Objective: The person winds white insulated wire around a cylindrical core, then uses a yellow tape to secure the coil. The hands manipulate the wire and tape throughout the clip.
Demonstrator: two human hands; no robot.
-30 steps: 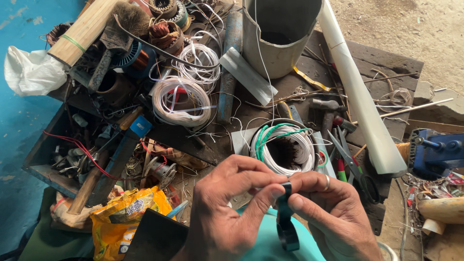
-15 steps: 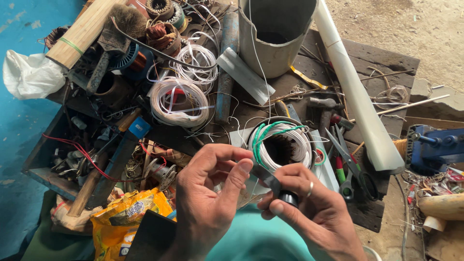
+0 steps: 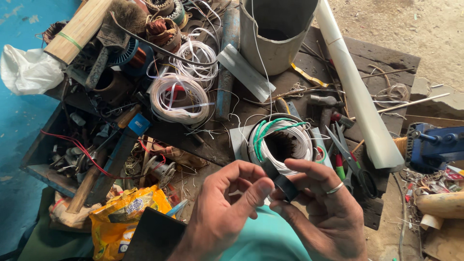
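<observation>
The right hand (image 3: 324, 212), a ring on one finger, pinches a small roll of black tape (image 3: 282, 181) between thumb and fingertips, fingers curled loosely around it. The left hand (image 3: 227, 212) comes in from the other side, its thumb and forefinger closed on the near edge of the roll, seemingly picking at the loose end. The step in hand looks like freeing that end; the next move would call for a nail under the edge and a steady pull while the right hand keeps the roll from turning. The roll sits between both hands, above the lap, just in front of a motor stator (image 3: 280, 142) wound with white and green wire on the cluttered tabletop (image 3: 290, 92). Scissors (image 3: 350, 162) lie just right of it, coils of white wire (image 3: 176, 96) further off to the left.
</observation>
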